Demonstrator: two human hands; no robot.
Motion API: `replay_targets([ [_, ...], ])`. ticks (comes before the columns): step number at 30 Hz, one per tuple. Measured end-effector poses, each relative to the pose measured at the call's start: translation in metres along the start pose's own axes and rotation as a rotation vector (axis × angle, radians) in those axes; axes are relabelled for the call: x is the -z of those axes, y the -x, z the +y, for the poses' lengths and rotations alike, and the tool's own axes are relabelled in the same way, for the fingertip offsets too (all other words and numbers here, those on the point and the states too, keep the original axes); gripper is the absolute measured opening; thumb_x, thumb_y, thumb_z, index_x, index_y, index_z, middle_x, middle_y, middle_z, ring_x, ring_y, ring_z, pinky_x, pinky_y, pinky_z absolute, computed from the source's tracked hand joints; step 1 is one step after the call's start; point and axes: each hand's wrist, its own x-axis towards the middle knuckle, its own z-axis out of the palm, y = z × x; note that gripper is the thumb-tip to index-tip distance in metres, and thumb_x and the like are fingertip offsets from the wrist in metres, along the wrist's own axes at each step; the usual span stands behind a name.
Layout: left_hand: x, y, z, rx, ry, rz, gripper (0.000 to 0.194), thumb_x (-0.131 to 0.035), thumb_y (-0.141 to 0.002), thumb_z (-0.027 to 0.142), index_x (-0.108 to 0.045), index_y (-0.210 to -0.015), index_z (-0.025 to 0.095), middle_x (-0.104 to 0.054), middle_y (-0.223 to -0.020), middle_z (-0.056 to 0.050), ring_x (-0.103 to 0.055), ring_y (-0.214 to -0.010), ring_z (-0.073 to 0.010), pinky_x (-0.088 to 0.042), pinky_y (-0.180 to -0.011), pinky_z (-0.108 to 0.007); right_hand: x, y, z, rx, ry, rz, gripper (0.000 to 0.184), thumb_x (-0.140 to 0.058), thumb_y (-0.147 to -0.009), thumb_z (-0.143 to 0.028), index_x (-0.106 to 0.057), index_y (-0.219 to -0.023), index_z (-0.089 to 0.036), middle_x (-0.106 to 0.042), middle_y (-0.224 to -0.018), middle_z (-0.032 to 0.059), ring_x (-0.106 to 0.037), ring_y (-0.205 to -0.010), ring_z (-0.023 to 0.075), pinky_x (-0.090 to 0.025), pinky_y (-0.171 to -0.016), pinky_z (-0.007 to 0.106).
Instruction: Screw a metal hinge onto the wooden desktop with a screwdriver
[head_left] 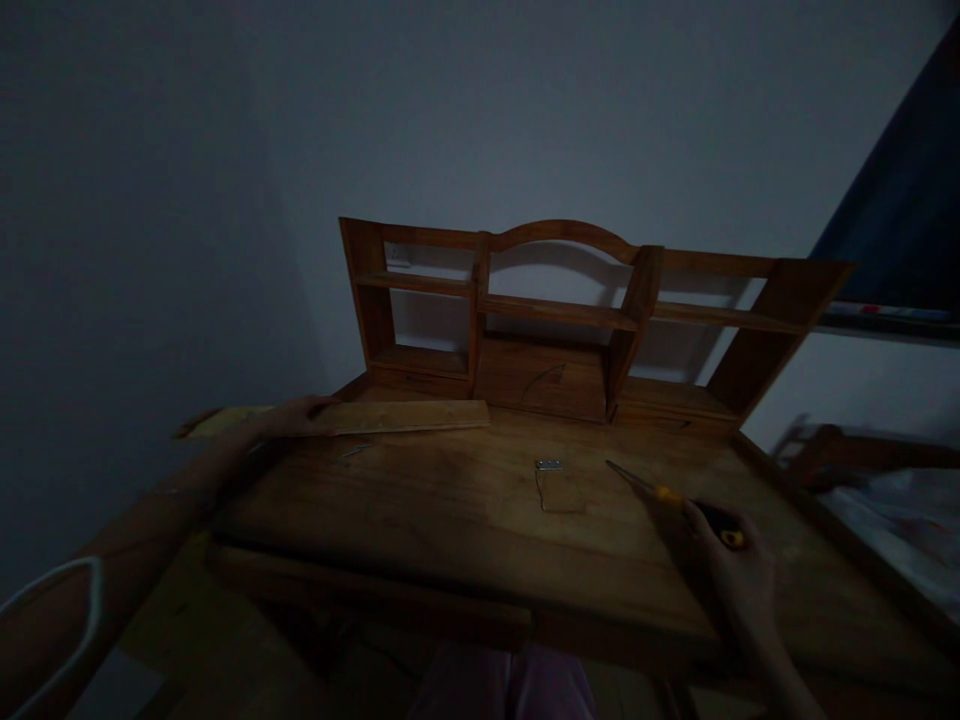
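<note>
A long, pale wooden board lies across the back left of the desk. Over its left part my left hand is closed, gripping it. At the right, my right hand is wrapped round the handle of a screwdriver with a yellow and black grip. The screwdriver's shaft points left and away from me, just above or on the desktop. Left of its tip is a small metal plate with holes, and a thin bent line runs down from it. Some thin, small pieces lie in front of the board.
The brown wooden desk carries a shelf unit along its back, against the wall. A dark curtain or window is at upper right. Beyond the desk's right edge are a wooden frame and pale bedding or plastic. The room is dim.
</note>
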Motion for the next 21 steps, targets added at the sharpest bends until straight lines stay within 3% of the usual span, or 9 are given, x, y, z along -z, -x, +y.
replay_targets([
  [3, -0.003, 0.002, -0.007, 0.001, 0.018, -0.081, 0.111, -0.068, -0.063, 0.097, -0.066, -0.137, 0.015, -0.074, -0.137, -0.007, -0.065, -0.124, -0.0314, -0.052, -0.105, -0.038, 0.001, 0.001, -0.003, -0.036, 0.004, -0.004, 0.056, -0.082, -0.078, -0.064, -0.080, -0.109, -0.018, -0.081, -0.103, 0.0118, -0.074, -0.097, 0.0344, -0.056, -0.088, 0.046],
  [5, -0.004, 0.004, -0.005, 0.007, 0.003, -0.057, 0.123, -0.066, -0.060, 0.100, -0.063, -0.143, 0.009, -0.068, -0.147, -0.015, -0.061, -0.130, -0.0349, -0.050, -0.109, -0.040, 0.001, 0.001, -0.004, -0.053, 0.014, -0.002, 0.056, -0.082, -0.077, -0.065, -0.081, -0.109, -0.018, -0.081, -0.101, 0.0115, -0.074, -0.095, 0.0342, -0.056, -0.087, 0.046],
  [8, -0.006, 0.005, 0.021, -0.056, -0.047, 0.026, 0.123, -0.068, -0.062, 0.097, -0.060, -0.149, 0.012, -0.057, -0.158, -0.020, -0.054, -0.141, -0.0408, -0.046, -0.118, -0.046, 0.001, 0.001, -0.003, -0.065, 0.016, 0.009, 0.057, -0.082, -0.077, -0.065, -0.081, -0.110, -0.019, -0.081, -0.100, 0.0109, -0.074, -0.094, 0.0347, -0.056, -0.087, 0.046],
  [11, -0.020, 0.003, 0.079, -0.220, -0.018, 0.160, 0.098, -0.064, -0.082, 0.086, -0.059, -0.153, 0.019, -0.049, -0.165, -0.017, -0.049, -0.149, -0.0383, -0.042, -0.124, -0.048, 0.001, 0.001, 0.000, -0.090, 0.040, 0.001, 0.061, -0.082, -0.076, -0.068, -0.082, -0.112, -0.019, -0.082, -0.101, 0.0122, -0.075, -0.097, 0.0370, -0.056, -0.087, 0.048],
  [13, -0.043, 0.000, 0.131, -0.404, 0.038, 0.188, 0.076, -0.054, -0.097, 0.076, -0.062, -0.149, 0.022, -0.056, -0.158, -0.015, -0.055, -0.145, -0.0335, -0.044, -0.123, -0.048, 0.001, 0.001, 0.001, -0.104, 0.045, -0.009, 0.064, -0.082, -0.074, -0.069, -0.083, -0.113, -0.019, -0.082, -0.105, 0.0131, -0.075, -0.099, 0.0382, -0.057, -0.090, 0.049],
  [17, -0.118, -0.006, 0.241, -0.693, 0.117, 0.024, 0.050, -0.048, -0.107, 0.060, -0.070, -0.140, 0.028, -0.070, -0.137, -0.015, -0.066, -0.129, -0.0280, -0.054, -0.114, -0.045, 0.001, 0.001, -0.001, -0.087, 0.036, -0.053, 0.063, -0.081, -0.075, -0.070, -0.083, -0.115, -0.021, -0.083, -0.109, 0.0118, -0.076, -0.106, 0.0384, -0.056, -0.096, 0.049],
  [21, -0.192, -0.011, 0.331, -0.744, 0.129, -0.037, 0.037, -0.065, -0.103, 0.051, -0.074, -0.133, 0.032, -0.072, -0.134, -0.015, -0.068, -0.128, -0.0303, -0.056, -0.111, -0.049, 0.000, 0.003, -0.010, -0.080, 0.064, -0.077, 0.063, -0.079, -0.075, -0.070, -0.084, -0.113, -0.019, -0.084, -0.110, 0.0126, -0.076, -0.109, 0.0392, -0.057, -0.093, 0.047],
])
